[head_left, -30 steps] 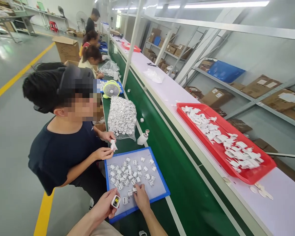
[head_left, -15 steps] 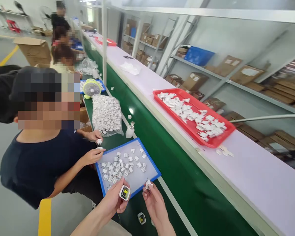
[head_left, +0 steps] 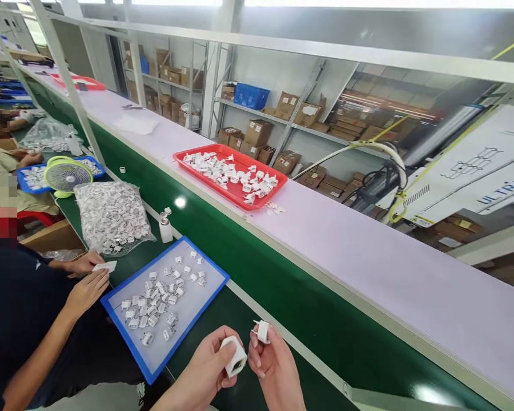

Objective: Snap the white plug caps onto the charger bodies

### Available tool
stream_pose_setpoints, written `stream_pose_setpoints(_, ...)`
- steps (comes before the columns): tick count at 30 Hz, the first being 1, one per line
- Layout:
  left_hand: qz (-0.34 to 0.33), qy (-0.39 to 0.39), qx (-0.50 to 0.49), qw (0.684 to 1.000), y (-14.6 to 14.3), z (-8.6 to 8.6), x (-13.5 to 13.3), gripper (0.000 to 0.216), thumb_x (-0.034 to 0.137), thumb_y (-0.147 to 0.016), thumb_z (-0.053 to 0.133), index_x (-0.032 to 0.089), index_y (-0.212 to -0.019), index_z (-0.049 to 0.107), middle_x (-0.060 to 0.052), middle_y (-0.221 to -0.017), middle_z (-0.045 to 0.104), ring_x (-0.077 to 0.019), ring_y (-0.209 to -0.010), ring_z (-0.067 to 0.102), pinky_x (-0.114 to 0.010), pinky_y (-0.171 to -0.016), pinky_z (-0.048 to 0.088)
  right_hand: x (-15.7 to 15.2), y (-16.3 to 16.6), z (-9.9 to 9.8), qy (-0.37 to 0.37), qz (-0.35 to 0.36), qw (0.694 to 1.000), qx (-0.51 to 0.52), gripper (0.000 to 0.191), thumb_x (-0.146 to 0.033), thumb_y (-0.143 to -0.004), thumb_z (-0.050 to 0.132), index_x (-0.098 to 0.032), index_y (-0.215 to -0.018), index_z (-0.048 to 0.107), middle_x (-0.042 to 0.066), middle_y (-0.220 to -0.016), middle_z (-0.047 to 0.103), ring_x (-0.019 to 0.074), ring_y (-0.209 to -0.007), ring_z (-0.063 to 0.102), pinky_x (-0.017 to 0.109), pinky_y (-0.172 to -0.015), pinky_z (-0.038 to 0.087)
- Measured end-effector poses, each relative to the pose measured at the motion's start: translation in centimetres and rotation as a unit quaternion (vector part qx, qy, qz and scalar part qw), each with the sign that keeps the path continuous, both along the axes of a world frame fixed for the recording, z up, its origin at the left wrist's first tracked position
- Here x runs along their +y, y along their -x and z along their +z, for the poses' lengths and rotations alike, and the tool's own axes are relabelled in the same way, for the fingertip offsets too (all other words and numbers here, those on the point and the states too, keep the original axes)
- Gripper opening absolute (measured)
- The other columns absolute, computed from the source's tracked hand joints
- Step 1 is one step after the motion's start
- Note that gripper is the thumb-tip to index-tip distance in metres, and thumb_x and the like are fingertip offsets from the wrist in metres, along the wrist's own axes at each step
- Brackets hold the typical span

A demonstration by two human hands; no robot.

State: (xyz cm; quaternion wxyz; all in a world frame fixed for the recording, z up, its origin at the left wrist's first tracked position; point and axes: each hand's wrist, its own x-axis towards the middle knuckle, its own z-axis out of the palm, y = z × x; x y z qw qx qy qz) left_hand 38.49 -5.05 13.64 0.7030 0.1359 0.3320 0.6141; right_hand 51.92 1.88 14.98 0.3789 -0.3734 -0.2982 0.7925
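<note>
In my left hand [head_left: 208,365] is a white charger housing [head_left: 231,346], gripped between thumb and fingers, with its dark open end facing right and toward me. Close beside it, my right hand [head_left: 278,365] pinches a small white plug piece [head_left: 263,331] whose metal pins point left. The two parts are near each other but apart. Left of my hands lies a blue-rimmed tray [head_left: 211,290] holding several loose white plug pieces [head_left: 158,294] with pins.
A co-worker's hands [head_left: 88,285] hold a white piece at the left. Beyond the tray stand a white bottle [head_left: 165,228], a bag of white parts [head_left: 113,217] and a green fan [head_left: 66,174]. On the raised shelf [head_left: 346,240] sits a red tray [head_left: 227,196] of white plug parts.
My view has swung right. My hands have come closer together, and the housing's open end has turned rightward. The dark-cored housing on the bench is no longer visible.
</note>
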Motion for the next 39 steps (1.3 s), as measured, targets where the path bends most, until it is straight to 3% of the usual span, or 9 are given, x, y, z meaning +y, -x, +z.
stream_pose_setpoints(8,-0.078,-0.036,0.131,0.988,-2.6,2.8,-0.4,0.051,0.042,-0.053,0.098,0.015,-0.084,0.067,0.002,-0.076,0.059,-0.0115,-0.070,0.047,-0.023,-0.061,0.034,-1.7,-4.9,4.7,-0.020,-0.022,0.997,-0.077,0.037,-0.052,-0.087,0.078,-0.019,-0.092,0.064,-0.002,-0.073,0.052,0.0053,-0.052,0.034,0.016,-0.041,0.026)
stream_pose_setpoints(14,-0.118,-0.024,0.337,0.934,-3.8,5.7,-0.4,0.038,0.033,-0.061,0.092,0.020,-0.088,0.070,0.002,-0.085,0.065,-0.0172,-0.082,0.053,-0.026,-0.070,0.040,-3.3,-7.1,7.5,-0.082,-0.002,0.987,-0.135,0.051,-0.071,-0.097,0.051,-0.022,-0.082,0.051,-0.010,-0.049,0.033,0.0042,-0.042,0.016,0.019,-0.042,0.018)
stream_pose_setpoints(16,-0.120,-0.041,0.391,0.912,-4.0,6.6,-0.4,0.035,0.034,-0.065,0.091,0.021,-0.090,0.071,0.001,-0.090,0.067,-0.0188,-0.086,0.056,-0.027,-0.074,0.041,-3.6,-7.9,7.9,-0.126,-0.008,0.973,-0.193,0.058,-0.075,-0.097,0.046,-0.021,-0.077,0.051,-0.010,-0.049,0.030,0.0060,-0.045,0.019,0.020,-0.046,0.021)
stream_pose_setpoints(19,-0.109,-0.090,0.448,0.883,-4.1,7.5,-0.3,0.033,0.034,-0.067,0.092,0.023,-0.091,0.072,0.001,-0.095,0.068,-0.0195,-0.089,0.058,-0.028,-0.077,0.041,-4.1,-8.7,8.5,-0.190,-0.032,0.939,-0.283,0.063,-0.080,-0.093,0.047,-0.020,-0.076,0.058,-0.003,-0.065,0.045,0.0102,-0.056,0.033,0.023,-0.051,0.031)
stream_pose_setpoints(24,-0.094,-0.105,0.469,0.872,-4.0,8.3,-0.3,0.027,0.035,-0.072,0.090,0.024,-0.090,0.073,-0.001,-0.091,0.070,-0.0199,-0.083,0.058,-0.027,-0.068,0.039,-4.6,-8.4,9.1,-0.264,-0.041,0.910,-0.317,0.071,-0.091,-0.081,0.047,-0.025,-0.091,0.070,0.002,-0.073,0.051,0.0179,-0.065,0.045,0.027,-0.054,0.040)
stream_pose_setpoints(27,-0.100,-0.075,0.408,0.904,-3.9,8.6,-0.3,0.029,0.035,-0.068,0.092,0.022,-0.087,0.074,-0.002,-0.086,0.070,-0.0200,-0.079,0.059,-0.027,-0.068,0.042,-4.5,-7.8,9.0,-0.247,-0.045,0.931,-0.263,0.069,-0.090,-0.081,0.050,-0.025,-0.094,0.070,0.001,-0.070,0.049,0.0157,-0.060,0.040,0.028,-0.052,0.037)
stream_pose_setpoints(31,-0.062,-0.031,0.121,0.990,-4.6,8.3,0.1,0.050,0.058,-0.070,0.088,0.019,-0.092,0.064,-0.009,-0.090,0.074,-0.0240,-0.078,0.068,-0.031,-0.067,0.052,-4.1,-7.4,8.8,-0.213,-0.045,0.954,-0.207,0.053,-0.075,-0.091,0.056,-0.025,-0.106,0.069,-0.002,-0.067,0.046,0.0140,-0.057,0.038,0.028,-0.055,0.037)
stream_pose_setpoints(36,-0.024,0.061,-0.026,0.998,-5.7,6.8,1.2,0.062,0.077,-0.090,0.055,0.018,-0.074,0.054,0.002,-0.051,0.055,-0.0080,-0.038,0.043,-0.021,-0.043,0.028,-4.5,-7.5,9.4,-0.261,-0.038,0.922,-0.284,0.042,-0.062,-0.091,0.067,-0.033,-0.119,0.075,0.006,-0.100,0.063,0.0184,-0.069,0.056,0.031,-0.063,0.049)
stream_pose_setpoints(39,-0.024,0.070,-0.069,0.995,-6.4,6.2,1.4,0.065,0.081,-0.091,0.048,0.019,-0.070,0.051,0.007,-0.044,0.041,-0.0047,-0.034,0.027,-0.022,-0.042,0.017,-4.8,-7.6,9.4,-0.268,-0.031,0.917,-0.295,0.040,-0.059,-0.093,0.065,-0.036,-0.123,0.075,0.008,-0.115,0.063,0.0219,-0.082,0.061,0.031,-0.066,0.053)
